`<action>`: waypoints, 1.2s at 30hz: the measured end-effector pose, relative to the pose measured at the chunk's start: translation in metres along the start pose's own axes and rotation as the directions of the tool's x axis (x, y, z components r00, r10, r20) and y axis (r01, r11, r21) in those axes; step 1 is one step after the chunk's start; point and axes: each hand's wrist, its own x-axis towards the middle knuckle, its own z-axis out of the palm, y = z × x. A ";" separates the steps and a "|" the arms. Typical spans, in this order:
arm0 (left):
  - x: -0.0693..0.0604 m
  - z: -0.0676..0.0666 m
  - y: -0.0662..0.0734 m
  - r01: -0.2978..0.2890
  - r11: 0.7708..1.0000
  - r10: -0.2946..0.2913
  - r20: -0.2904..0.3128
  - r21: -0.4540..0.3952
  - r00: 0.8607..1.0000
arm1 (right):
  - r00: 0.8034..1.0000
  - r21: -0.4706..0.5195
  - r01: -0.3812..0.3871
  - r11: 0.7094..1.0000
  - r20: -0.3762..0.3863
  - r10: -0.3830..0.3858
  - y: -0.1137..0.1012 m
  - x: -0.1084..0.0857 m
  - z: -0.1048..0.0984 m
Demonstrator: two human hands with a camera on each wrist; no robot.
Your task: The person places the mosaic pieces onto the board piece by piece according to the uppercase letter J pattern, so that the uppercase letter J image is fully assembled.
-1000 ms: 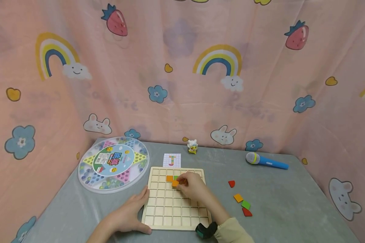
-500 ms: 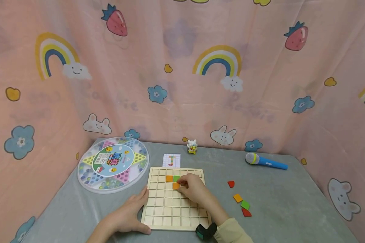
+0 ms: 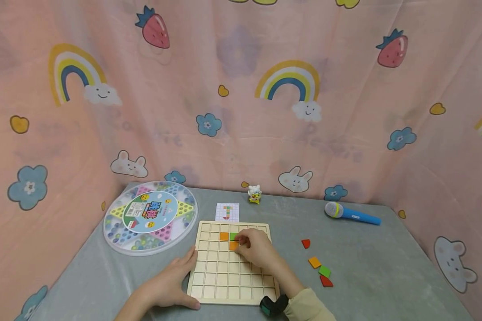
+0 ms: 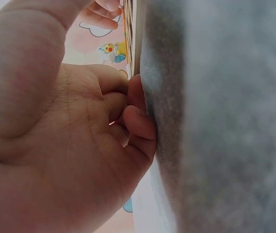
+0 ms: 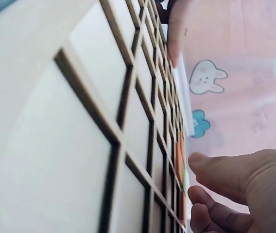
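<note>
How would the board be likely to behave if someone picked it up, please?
The board looks thin and wooden, so it is probably stiff and fairly light for its size. Being wide and flat, it seems unlikely to roll. The tiles sit in shallow squares on it, so they might slip out if it tilts.

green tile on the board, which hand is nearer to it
Right. The right hand is just right of the green tile, though contact is unclear; the left hand is farther off, along the left edge of the wooden board.
</note>
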 end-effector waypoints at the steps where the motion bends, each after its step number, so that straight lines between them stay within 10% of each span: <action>1: 0.000 0.000 0.000 -0.002 1.000 0.002 -0.003 0.001 1.000 | 1.000 0.003 -0.001 1.000 -0.007 0.001 0.000 0.000 -0.001; 17: 0.001 0.002 -0.004 -0.010 1.000 0.010 0.001 0.015 1.000 | 0.989 0.061 -0.080 0.995 -0.117 0.087 0.006 -0.025 -0.047; 36: 0.001 0.001 -0.004 -0.005 1.000 0.005 0.007 0.000 1.000 | 0.934 -0.027 -0.258 0.966 -0.262 0.242 0.059 -0.101 -0.123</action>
